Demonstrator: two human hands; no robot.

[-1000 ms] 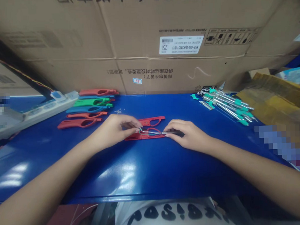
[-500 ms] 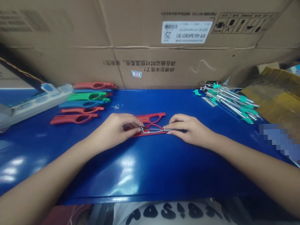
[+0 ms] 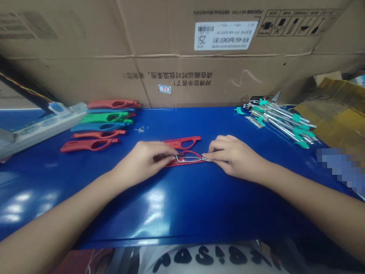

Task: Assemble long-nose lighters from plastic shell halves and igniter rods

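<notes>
— Where are the hands?

— Both are low on the blue table (image 3: 173,205), near its middle. The left hand (image 3: 144,158) has its fingers curled and closed down on the left end of a red handle (image 3: 171,163) that lies flat. The right hand (image 3: 231,155) pinches the right end of a thin metal part (image 3: 189,157) lying along that handle.

— What is close by?

— A second red handle (image 3: 182,143) lies just behind, parallel, touching or nearly so; I cannot tell which. A few small pins (image 3: 141,130) lie behind the left hand.

— How much room is there?

— There is bare table in front of the hands to the near edge, and wide strips on both sides. To the left, well apart, are a row of coloured handles (image 3: 101,124) and a power strip (image 3: 35,128). To the right is a pile of metal rods (image 3: 277,117) with teal tips, then a brown bag (image 3: 334,103). A cardboard box (image 3: 198,72) walls off the far edge.

— What has changed from half a second ago?

— The right hand has slid a little left, so the hands are closer. The dark end that showed under its fingers is now covered. The row, the rods and the box lie as before.
</notes>
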